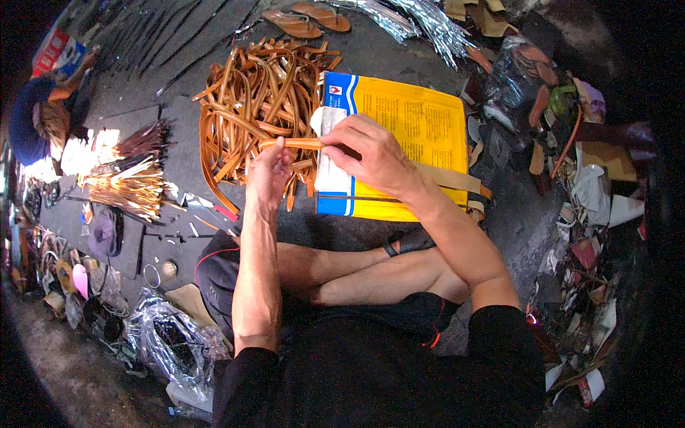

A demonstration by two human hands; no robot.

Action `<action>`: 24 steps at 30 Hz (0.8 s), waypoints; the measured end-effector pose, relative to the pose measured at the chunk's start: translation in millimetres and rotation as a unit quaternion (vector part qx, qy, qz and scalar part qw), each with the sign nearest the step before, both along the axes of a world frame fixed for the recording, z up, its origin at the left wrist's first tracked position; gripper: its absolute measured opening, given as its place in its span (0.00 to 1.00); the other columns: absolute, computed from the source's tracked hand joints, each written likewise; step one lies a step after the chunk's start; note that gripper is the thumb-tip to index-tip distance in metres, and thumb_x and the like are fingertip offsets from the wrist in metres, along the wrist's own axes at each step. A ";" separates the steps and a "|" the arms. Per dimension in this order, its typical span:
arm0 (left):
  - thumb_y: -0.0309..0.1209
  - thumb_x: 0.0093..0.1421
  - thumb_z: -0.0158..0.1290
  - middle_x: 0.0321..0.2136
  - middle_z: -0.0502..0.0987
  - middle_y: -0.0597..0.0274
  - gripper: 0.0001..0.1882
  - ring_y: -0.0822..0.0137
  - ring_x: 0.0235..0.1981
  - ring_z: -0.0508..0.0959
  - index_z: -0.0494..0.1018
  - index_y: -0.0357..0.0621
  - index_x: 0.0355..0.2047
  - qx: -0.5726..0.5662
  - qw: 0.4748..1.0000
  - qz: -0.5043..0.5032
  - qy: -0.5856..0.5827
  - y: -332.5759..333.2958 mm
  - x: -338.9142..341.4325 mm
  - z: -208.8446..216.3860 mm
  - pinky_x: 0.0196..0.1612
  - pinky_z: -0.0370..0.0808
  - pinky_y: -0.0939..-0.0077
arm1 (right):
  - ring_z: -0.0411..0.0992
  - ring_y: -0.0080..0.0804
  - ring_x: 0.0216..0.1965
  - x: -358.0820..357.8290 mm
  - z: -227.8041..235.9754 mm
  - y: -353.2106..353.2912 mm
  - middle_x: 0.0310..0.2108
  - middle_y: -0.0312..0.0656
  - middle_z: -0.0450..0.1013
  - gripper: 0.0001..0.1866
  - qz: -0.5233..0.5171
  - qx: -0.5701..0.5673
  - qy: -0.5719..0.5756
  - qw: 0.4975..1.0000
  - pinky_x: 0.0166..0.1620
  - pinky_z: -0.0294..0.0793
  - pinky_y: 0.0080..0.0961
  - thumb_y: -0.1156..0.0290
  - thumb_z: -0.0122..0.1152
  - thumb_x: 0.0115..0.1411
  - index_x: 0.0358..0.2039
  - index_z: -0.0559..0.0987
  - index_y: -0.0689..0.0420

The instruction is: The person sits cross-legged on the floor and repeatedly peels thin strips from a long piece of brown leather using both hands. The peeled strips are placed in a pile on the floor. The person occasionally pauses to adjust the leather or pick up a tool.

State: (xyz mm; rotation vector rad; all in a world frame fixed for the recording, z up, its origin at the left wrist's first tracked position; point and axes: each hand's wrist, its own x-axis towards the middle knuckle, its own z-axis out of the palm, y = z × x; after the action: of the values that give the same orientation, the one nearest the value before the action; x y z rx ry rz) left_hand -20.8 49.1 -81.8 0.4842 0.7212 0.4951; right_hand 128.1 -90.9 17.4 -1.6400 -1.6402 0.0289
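A tan leather-like strap (303, 143) is stretched level between my two hands. My left hand (268, 175) pinches its left part between thumb and fingers, at the near side of a heap of similar brown straps (250, 93). With thumb and fingertips my right hand (371, 153) grips the strap's other end, above a yellow and blue printed sheet or flat container (421, 107). A whitish patch (332, 171) covers part of its blue left edge, under the strap. Another tan strip (446, 178) lies across the yellow face, beside my right wrist.
My crossed legs (349, 267) lie just below the yellow sheet. A pair of brown sandals (307, 20) sits beyond the heap. Bundled strips (128, 189) and another person (43, 121) are at left. Clear plastic wrap (175, 342) lies lower left; scraps (589, 207) line the right.
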 end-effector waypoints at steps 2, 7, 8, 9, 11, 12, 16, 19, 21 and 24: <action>0.36 0.61 0.56 0.25 0.74 0.66 0.09 0.74 0.27 0.73 0.73 0.43 0.32 -0.111 0.987 0.061 -0.094 -6.5 4.6 3.3 0.28 0.68 0.82 | 0.73 0.39 0.34 -2.1 2.5 2.2 0.31 0.42 0.73 0.08 -0.004 -0.002 0.005 1.000 0.38 0.74 0.31 0.76 0.66 0.50 0.32 0.79 0.60; 0.40 0.61 0.56 0.23 0.73 0.71 0.12 0.80 0.24 0.68 0.74 0.46 0.27 0.175 0.981 -0.054 0.055 -44.8 13.7 53.5 0.27 0.61 0.86 | 0.73 0.40 0.35 -0.8 0.2 -0.9 0.32 0.42 0.73 0.08 -0.008 -0.005 0.019 1.000 0.39 0.74 0.31 0.76 0.66 0.51 0.33 0.79 0.60; 0.39 0.60 0.57 0.22 0.73 0.71 0.12 0.80 0.23 0.68 0.74 0.45 0.26 0.168 0.983 -0.052 0.051 -44.8 14.2 51.7 0.27 0.61 0.86 | 0.73 0.40 0.35 -1.3 0.8 -1.1 0.32 0.42 0.73 0.08 -0.009 -0.005 0.020 1.000 0.39 0.74 0.31 0.76 0.66 0.51 0.33 0.79 0.60; 0.39 0.60 0.57 0.21 0.72 0.71 0.12 0.81 0.23 0.67 0.74 0.45 0.26 0.161 0.985 -0.049 0.048 -44.6 15.0 49.7 0.27 0.61 0.86 | 0.73 0.40 0.35 -2.2 0.9 -1.7 0.32 0.42 0.73 0.09 -0.008 -0.006 0.021 1.000 0.39 0.74 0.31 0.76 0.66 0.51 0.33 0.79 0.60; 0.37 0.60 0.58 0.22 0.74 0.70 0.11 0.80 0.23 0.68 0.75 0.44 0.27 0.120 0.991 -0.047 0.035 -42.2 15.6 39.4 0.27 0.62 0.86 | 0.73 0.40 0.35 -2.6 0.3 -2.4 0.32 0.42 0.73 0.09 -0.006 -0.006 0.022 1.000 0.39 0.73 0.31 0.76 0.66 0.51 0.34 0.79 0.60; 0.36 0.60 0.58 0.22 0.75 0.69 0.10 0.79 0.23 0.69 0.75 0.43 0.27 0.106 0.993 -0.050 0.029 -40.7 14.9 39.2 0.27 0.63 0.86 | 0.73 0.40 0.35 -2.0 -0.4 -3.8 0.32 0.42 0.73 0.09 -0.006 -0.006 0.022 1.000 0.39 0.73 0.31 0.76 0.66 0.51 0.34 0.79 0.60; 0.33 0.59 0.59 0.25 0.78 0.67 0.08 0.78 0.25 0.74 0.76 0.42 0.29 0.068 0.996 -0.049 0.022 -31.6 8.8 33.0 0.30 0.67 0.86 | 0.73 0.39 0.35 -0.3 1.9 -9.3 0.31 0.42 0.72 0.09 0.000 -0.019 0.011 1.000 0.38 0.73 0.31 0.76 0.67 0.50 0.33 0.79 0.60; 0.33 0.59 0.59 0.25 0.77 0.67 0.07 0.78 0.26 0.74 0.76 0.42 0.30 0.069 0.996 -0.041 0.032 -21.9 4.9 22.5 0.31 0.69 0.86 | 0.73 0.39 0.35 0.8 0.3 -10.0 0.31 0.41 0.72 0.09 0.000 -0.011 -0.004 1.000 0.38 0.73 0.31 0.77 0.67 0.50 0.33 0.79 0.59; 0.33 0.59 0.59 0.25 0.77 0.67 0.08 0.78 0.26 0.74 0.76 0.43 0.29 0.089 0.993 -0.053 0.062 -13.4 -1.2 14.6 0.30 0.69 0.86 | 0.73 0.39 0.34 0.7 0.8 -11.9 0.31 0.41 0.72 0.09 -0.003 -0.016 -0.005 1.000 0.38 0.73 0.31 0.77 0.67 0.50 0.33 0.79 0.59; 0.34 0.59 0.60 0.24 0.77 0.67 0.08 0.78 0.25 0.73 0.75 0.43 0.28 0.103 0.989 -0.060 0.087 -1.2 -7.7 0.9 0.28 0.67 0.87 | 0.73 0.39 0.34 2.0 -0.1 -12.7 0.31 0.41 0.72 0.09 -0.007 -0.013 -0.012 1.000 0.38 0.74 0.31 0.76 0.67 0.50 0.33 0.79 0.59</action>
State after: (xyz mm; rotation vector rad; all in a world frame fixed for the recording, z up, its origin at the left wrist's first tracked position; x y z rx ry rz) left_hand -28.6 47.8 -80.9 0.7677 0.8063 0.4205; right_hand 130.1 -103.6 17.3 -1.6772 -1.6513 0.0233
